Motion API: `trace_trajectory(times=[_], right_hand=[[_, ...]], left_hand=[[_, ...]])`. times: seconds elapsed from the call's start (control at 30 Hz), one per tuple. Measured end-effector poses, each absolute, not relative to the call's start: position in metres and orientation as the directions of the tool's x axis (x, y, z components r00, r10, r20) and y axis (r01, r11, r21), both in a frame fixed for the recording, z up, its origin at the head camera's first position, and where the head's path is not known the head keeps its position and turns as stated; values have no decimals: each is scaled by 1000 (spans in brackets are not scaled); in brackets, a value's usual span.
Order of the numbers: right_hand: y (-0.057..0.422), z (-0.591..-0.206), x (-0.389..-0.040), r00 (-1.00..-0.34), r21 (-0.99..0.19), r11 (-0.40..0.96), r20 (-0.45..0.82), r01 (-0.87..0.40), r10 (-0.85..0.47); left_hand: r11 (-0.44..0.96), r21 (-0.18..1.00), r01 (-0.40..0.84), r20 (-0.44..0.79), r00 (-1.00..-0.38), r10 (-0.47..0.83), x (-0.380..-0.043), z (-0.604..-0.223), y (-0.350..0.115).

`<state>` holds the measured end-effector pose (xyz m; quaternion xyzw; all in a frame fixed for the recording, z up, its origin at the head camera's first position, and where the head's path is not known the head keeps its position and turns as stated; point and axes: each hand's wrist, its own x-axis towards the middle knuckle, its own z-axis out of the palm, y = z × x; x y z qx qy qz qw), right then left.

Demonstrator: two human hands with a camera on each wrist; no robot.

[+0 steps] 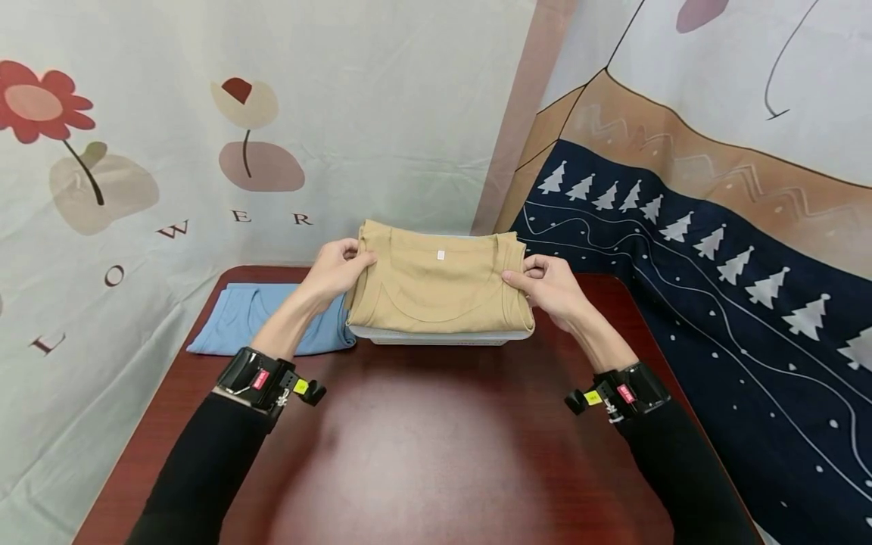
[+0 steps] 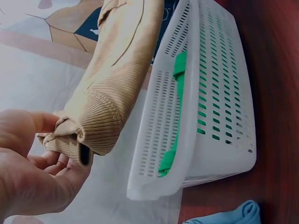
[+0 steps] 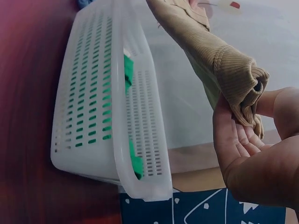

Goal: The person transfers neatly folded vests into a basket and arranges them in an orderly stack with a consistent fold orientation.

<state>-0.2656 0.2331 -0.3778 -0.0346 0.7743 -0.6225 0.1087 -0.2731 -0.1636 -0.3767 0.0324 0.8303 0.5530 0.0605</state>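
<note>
A folded tan shirt [image 1: 441, 284] with a small white neck label is held up over a white plastic basket [image 1: 436, 339]. My left hand [image 1: 341, 269] pinches its left side, thumb in front and fingers behind. On the opposite side, my right hand [image 1: 548, 286] grips the shirt the same way. Both wrist views show the shirt above the basket's rim. Inside the slotted basket lies a green folded cloth [image 2: 180, 93], seen through the holes and over the edge.
A folded blue garment [image 1: 272, 318] lies on the dark red table [image 1: 436, 454], left of the basket. Behind the table hang a pale printed curtain [image 1: 381, 113] and, to the right, a navy cloth with white trees [image 1: 681, 303].
</note>
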Motion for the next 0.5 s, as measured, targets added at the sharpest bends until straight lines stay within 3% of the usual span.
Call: trace_trajectory(times=[0.5], right_hand=[[229, -382, -298, -987, -943, 328, -108, 64, -117]], left_hand=[[441, 897, -8, -58, -993, 100, -304, -377, -154]])
